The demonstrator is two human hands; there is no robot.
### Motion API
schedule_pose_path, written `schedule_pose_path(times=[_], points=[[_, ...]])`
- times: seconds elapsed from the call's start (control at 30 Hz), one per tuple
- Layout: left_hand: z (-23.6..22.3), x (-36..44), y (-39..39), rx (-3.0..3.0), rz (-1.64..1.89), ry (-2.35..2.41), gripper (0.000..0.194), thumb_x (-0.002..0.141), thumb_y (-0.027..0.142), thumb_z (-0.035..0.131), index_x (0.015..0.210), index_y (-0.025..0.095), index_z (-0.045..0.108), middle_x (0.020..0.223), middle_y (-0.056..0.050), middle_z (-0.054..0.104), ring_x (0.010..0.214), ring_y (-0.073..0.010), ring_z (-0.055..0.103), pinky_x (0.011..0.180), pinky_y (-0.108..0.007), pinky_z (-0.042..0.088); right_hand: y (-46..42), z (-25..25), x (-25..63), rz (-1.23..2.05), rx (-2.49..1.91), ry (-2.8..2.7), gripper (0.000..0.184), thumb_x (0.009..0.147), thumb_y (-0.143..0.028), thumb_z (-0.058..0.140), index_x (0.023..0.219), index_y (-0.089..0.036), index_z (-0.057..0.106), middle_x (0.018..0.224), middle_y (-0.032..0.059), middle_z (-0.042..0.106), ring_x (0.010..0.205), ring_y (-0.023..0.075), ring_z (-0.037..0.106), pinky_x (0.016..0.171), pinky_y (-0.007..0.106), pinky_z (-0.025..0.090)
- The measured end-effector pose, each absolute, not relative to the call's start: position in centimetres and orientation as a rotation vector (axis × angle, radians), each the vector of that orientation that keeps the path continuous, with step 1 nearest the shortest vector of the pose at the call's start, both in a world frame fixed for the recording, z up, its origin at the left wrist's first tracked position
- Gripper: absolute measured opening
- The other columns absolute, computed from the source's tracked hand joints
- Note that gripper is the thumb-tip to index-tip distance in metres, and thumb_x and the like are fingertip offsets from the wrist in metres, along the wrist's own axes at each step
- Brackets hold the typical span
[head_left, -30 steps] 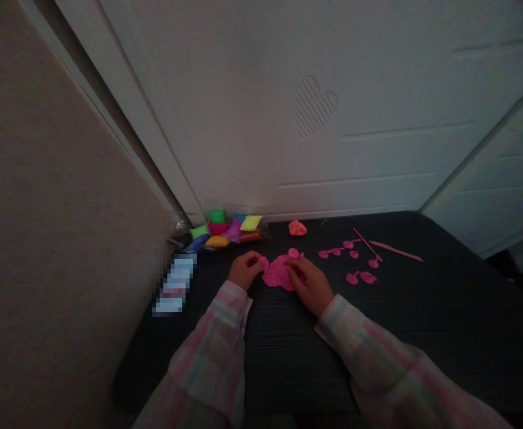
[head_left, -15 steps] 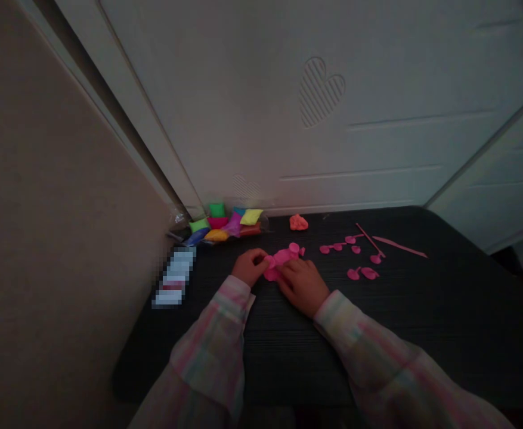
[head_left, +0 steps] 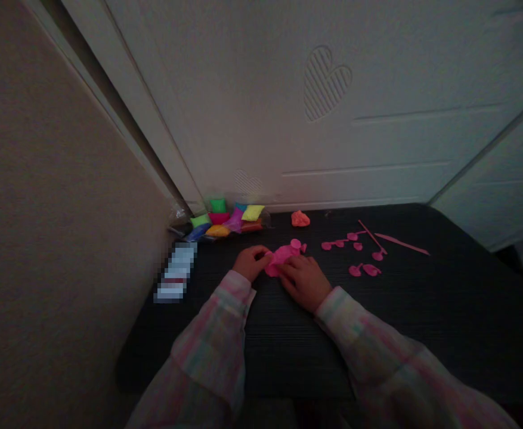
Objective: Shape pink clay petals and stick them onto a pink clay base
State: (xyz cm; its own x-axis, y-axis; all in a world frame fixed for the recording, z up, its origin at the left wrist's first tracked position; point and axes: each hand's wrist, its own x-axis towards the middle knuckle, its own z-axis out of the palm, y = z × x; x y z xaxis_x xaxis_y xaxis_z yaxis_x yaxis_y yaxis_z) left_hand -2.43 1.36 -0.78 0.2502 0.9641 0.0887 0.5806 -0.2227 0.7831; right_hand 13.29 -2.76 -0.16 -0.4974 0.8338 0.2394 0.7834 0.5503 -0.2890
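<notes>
A bright pink modelling clay piece (head_left: 283, 255), with a small round disc at its upper right, lies on the dark table between my hands. My left hand (head_left: 248, 264) pinches its left edge between thumb and fingers. From the right, my right hand (head_left: 306, 281) bends over the same piece, its fingertips pressed against the near side and hiding part of it. Just beyond my hands sits an orange clay lump (head_left: 300, 218).
Several colourful clay packets (head_left: 219, 230) lie in clear wrapping at the back left. A blurred-out pale rectangle (head_left: 177, 271) is in front of them. To the right are small round pink pieces (head_left: 371, 270) and a long pink strip (head_left: 402, 243). A white panel (head_left: 252, 119) rises behind the table (head_left: 288, 351).
The view has shifted slightly. My left fingers have closed in a little at the clay's left edge, and my right hand stays on it. The other things lie as before.
</notes>
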Motion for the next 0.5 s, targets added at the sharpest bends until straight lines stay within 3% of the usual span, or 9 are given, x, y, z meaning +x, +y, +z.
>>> schedule_pose_path(times=[0.5], points=[[-1.04, -2.13, 1.24, 1.911, 0.81, 1.423, 0.021, 0.067, 0.032, 0.044, 0.065, 0.014, 0.055, 0.055, 0.002, 0.05, 0.053, -0.0084, 0.044, 0.051, -0.019, 0.034, -2.89, 0.14, 13.06, 0.115, -1.329, -2.522, 0.028, 0.076, -0.027, 0.036, 0.099, -0.021, 0.051, 0.085, 0.0057, 0.053, 0.083, 0.0174, 0.042, 0.069, 0.031, 0.025]])
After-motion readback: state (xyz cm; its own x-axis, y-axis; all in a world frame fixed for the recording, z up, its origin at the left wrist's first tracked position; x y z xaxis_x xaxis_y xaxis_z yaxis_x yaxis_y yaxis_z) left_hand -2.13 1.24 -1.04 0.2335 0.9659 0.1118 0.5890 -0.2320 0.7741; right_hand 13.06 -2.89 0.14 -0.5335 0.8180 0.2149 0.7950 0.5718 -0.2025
